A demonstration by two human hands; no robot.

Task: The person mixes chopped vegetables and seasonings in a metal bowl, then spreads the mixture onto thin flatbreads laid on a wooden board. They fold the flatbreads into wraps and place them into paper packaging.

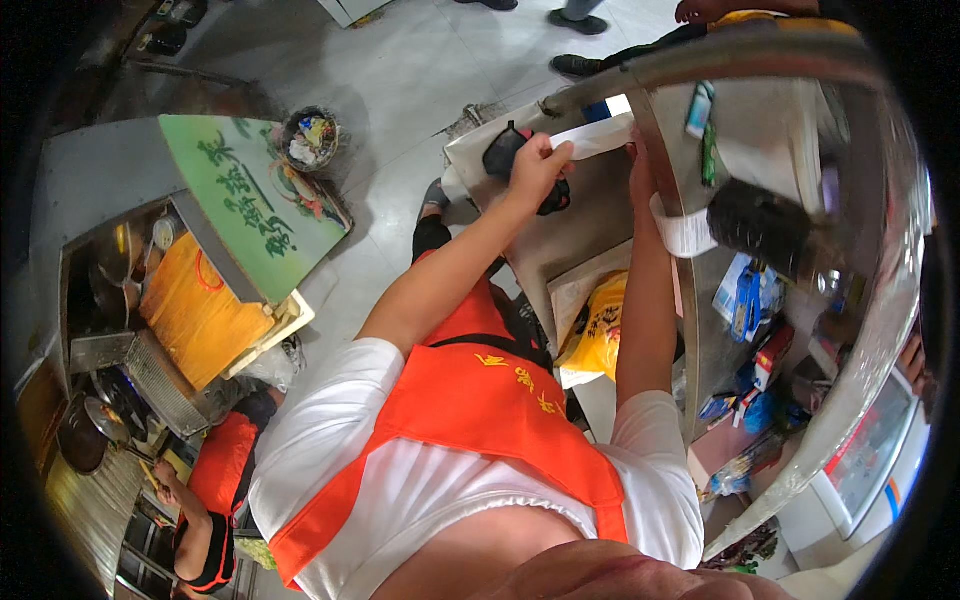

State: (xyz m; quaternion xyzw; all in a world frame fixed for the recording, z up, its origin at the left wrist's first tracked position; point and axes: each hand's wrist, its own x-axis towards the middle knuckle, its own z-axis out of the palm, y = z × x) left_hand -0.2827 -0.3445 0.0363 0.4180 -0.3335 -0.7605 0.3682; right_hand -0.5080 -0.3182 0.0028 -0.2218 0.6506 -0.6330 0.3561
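Note:
My left hand (540, 168) is closed, pinching the end of a white paper strip (593, 138) between thumb and fingers. The strip stretches right toward my right hand (641, 170), which is by the upright edge of the counter. Most of that hand's fingers are hidden, so its grip on the strip does not show. Under my left hand a black object (506, 150), perhaps a pouch, lies on the grey counter shelf (590, 215). Beside my right forearm, a curled printed paper slip (685, 230) hangs next to a black boxy device (760, 228).
A yellow plastic bag (597, 325) sits below the shelf, left of my right forearm. Small packets and a blue item (746, 302) crowd the right side. At left are a green sign board (255, 200), a waste bin (310, 138), and a co-worker's arm (190, 500) near pans.

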